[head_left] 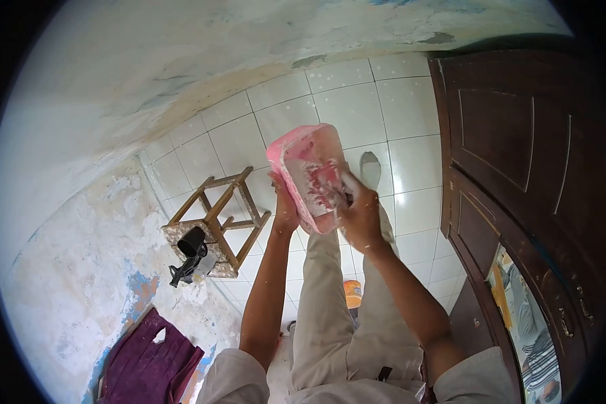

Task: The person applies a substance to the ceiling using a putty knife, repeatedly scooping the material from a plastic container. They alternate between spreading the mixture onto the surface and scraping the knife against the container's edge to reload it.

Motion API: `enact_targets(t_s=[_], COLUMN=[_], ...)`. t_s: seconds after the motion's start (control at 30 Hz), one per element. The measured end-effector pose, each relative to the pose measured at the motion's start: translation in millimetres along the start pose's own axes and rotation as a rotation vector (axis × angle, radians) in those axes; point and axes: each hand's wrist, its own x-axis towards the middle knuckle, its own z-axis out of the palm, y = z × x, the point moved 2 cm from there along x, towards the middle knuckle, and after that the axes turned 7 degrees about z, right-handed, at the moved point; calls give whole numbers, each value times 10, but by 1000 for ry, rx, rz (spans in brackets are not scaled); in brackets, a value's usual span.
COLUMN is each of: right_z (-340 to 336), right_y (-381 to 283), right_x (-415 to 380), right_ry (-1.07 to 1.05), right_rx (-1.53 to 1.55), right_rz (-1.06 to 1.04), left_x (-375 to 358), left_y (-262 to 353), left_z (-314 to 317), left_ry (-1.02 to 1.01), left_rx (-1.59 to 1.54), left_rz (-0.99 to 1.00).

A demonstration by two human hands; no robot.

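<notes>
A pink plastic tub is tilted in front of me, its inside smeared with a white paste. My left hand is closed on the tub's left side wall, thumb near the rim. Inside the tub's right part, my right hand has its fingers curled and coated with white. Something appears to be between those fingers, but the paste and blur hide what it is.
A paint-spattered wooden stool lies left, with a black object by its seat. A peeling wall, purple cloth and dark wooden cabinet surround the tiled floor. An orange bucket stands behind my legs.
</notes>
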Motion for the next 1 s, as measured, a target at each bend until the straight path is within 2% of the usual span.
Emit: enact_targets(t_s=[0.1, 0.2, 0.27, 0.37, 0.47, 0.57, 0.67, 0.7, 0.8, 0.87, 1.0], right_z=[-138, -385, -519, -542, -533, -415, -128, -65, 135, 181, 162], right_y=[212, 172, 221, 382, 508, 1097, 1672, 1672, 1602, 1552, 1384], right_x=[103, 172, 245, 363, 608, 1143, 1989, 2237, 2894, 3238, 3754], right_ry=[29, 34, 17, -13, -60, -155, -122, -73, 49, 106, 172], right_rx=[395, 708, 726, 913, 944, 931, 1064, 1082, 1139, 1175, 1294], right_rz=[92, 128, 164, 140, 164, 118, 130, 149, 162, 104, 173], left_x=[102, 171, 200, 239, 377, 408, 372, 333, 196, 134, -18], left_y=[-90, -14, 49, -104, -272, -415, -472, -477, -386, -377, -406], left_z=[-27, 226, 385, 319, 156, -149, -477, -611, -795, -962, -1216], left_ry=[-56, -77, -57, 13, 54, 69, 113, 115, 318, 347, 259], left_rx=[-93, -236, -326, -293, -248, -302, -315, -246, -64, 25, 37], left_rz=[5, -18, -60, 38, 141, 140, 127, 137, 137, 179, 231])
